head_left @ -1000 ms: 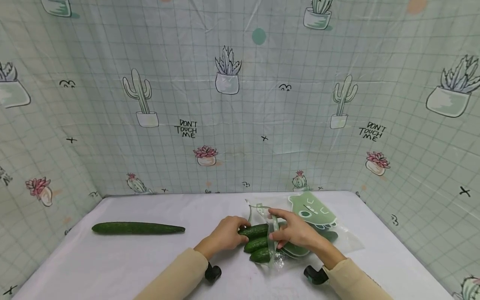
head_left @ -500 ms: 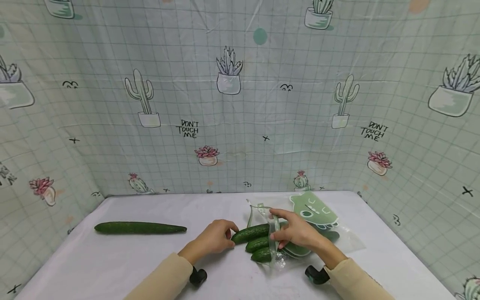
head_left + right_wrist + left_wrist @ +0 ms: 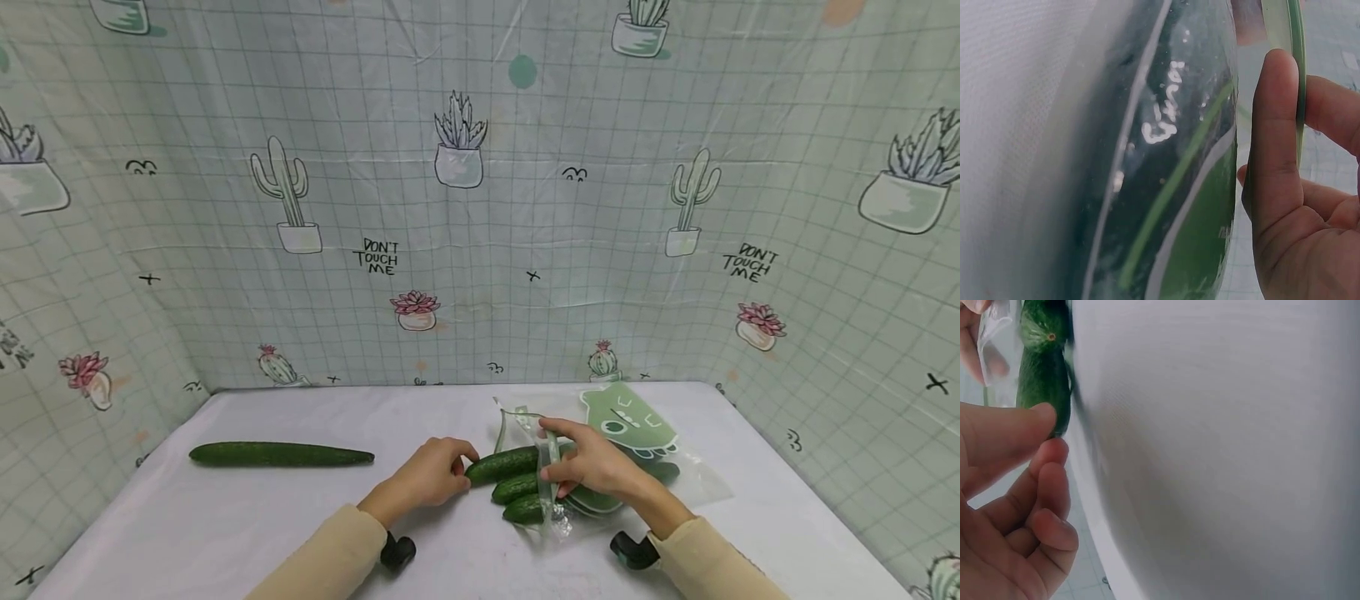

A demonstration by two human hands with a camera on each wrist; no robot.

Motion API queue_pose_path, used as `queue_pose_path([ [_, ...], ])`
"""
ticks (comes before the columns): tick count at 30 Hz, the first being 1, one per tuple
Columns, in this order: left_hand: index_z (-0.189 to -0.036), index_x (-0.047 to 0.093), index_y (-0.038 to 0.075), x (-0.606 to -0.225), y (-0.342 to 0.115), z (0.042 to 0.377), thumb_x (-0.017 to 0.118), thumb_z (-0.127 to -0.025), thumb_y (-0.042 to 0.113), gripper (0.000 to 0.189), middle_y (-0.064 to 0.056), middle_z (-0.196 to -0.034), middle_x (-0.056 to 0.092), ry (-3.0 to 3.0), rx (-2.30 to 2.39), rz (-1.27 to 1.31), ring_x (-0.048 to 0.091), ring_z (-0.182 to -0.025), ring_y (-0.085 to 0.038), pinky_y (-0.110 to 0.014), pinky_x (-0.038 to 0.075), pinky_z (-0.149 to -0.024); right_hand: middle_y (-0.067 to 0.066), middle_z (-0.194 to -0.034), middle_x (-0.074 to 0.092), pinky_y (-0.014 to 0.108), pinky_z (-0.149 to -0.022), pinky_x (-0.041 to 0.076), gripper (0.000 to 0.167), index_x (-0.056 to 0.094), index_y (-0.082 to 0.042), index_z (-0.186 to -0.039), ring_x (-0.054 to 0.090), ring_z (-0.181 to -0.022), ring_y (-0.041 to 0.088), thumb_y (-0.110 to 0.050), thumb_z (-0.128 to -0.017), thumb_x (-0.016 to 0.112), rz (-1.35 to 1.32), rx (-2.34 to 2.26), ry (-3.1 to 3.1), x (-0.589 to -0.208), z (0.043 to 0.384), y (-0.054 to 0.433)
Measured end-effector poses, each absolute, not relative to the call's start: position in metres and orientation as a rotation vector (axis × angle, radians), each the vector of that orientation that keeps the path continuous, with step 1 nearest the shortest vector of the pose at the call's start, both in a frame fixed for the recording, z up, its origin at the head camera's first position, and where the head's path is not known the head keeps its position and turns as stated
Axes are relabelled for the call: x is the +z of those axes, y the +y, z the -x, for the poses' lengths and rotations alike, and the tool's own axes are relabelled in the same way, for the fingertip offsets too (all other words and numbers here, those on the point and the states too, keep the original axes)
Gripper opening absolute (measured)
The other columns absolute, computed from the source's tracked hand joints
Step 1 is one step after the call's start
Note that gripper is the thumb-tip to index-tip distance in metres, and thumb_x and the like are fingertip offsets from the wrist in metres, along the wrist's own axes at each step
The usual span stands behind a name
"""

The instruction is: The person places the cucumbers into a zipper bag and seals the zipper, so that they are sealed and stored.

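Observation:
Three green cucumbers lie side by side, their left ends out of the mouth of a clear zip bag [image 3: 504,421] printed with a green cartoon creature. My left hand [image 3: 426,475] pinches the tip of the farthest cucumber [image 3: 495,468] between thumb and fingers. In the left wrist view the thumb lies on that cucumber [image 3: 1041,378]. The middle cucumber [image 3: 513,488] and the nearest cucumber [image 3: 522,509] stay untouched by it. My right hand [image 3: 592,458] pinches the bag's sealing edge, thumb on one side and fingers on the other. The cucumbers' right ends are hidden by bag and hand.
A longer, straight cucumber [image 3: 281,454] lies apart on the left of the white-covered table [image 3: 225,533]. A curtain with cactus prints [image 3: 480,275] rises behind the table and along both sides.
My left hand has drawn back to the left, and the farthest cucumber's tip now sticks out further left. Over the last half second little has moved. The right hand stays on the bag's edge.

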State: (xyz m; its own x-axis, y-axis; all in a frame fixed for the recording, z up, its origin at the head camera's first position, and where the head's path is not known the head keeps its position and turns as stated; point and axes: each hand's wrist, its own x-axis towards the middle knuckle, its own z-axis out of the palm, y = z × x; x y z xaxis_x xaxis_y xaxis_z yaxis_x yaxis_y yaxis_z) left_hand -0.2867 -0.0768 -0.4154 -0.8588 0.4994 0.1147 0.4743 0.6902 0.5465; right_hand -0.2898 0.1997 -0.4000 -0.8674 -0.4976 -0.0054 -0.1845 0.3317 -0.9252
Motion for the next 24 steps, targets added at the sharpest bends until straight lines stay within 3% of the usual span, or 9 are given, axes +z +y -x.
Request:
queue_pose_path([
  [4, -0.11, 0.067, 0.007, -0.413, -0.068, 0.288, 0.069, -0.085, 0.004, 0.026, 0.006, -0.072, 0.055, 2.85, 0.933, -0.864, 0.049, -0.061, -0.007, -0.027, 0.041, -0.06, 0.024, -0.114, 0.062, 0.041, -0.064, 0.056, 0.08, 0.026, 0.002, -0.148, 0.065, -0.061, 0.032, -0.007, -0.083, 0.072, 0.591, -1.547, 2.306, -0.399, 0.29, 0.2],
  [11, -0.109, 0.068, 0.008, -0.415, -0.044, 0.292, 0.069, -0.085, 0.004, 0.024, 0.007, -0.069, 0.055, 2.83, 0.973, -0.898, 0.049, -0.06, -0.005, -0.024, 0.042, -0.059, 0.026, -0.139, 0.043, 0.041, -0.063, 0.056, 0.079, 0.029, 0.001, -0.148, 0.065, -0.063, 0.032, -0.008, -0.083, 0.073, 0.573, -1.567, 2.291, -0.398, 0.289, 0.199],
  [24, -0.106, 0.07, 0.004, -0.418, -0.016, 0.301, 0.072, -0.084, 0.006, 0.022, 0.002, -0.071, 0.063, 2.797, 1.122, -0.815, 0.054, -0.058, -0.006, -0.023, 0.046, -0.053, 0.027, -0.137, 0.046, 0.041, -0.063, 0.056, 0.079, 0.029, 0.001, -0.148, 0.065, -0.063, 0.032, -0.008, -0.083, 0.072, 0.573, -1.564, 2.292, -0.398, 0.289, 0.2],
])
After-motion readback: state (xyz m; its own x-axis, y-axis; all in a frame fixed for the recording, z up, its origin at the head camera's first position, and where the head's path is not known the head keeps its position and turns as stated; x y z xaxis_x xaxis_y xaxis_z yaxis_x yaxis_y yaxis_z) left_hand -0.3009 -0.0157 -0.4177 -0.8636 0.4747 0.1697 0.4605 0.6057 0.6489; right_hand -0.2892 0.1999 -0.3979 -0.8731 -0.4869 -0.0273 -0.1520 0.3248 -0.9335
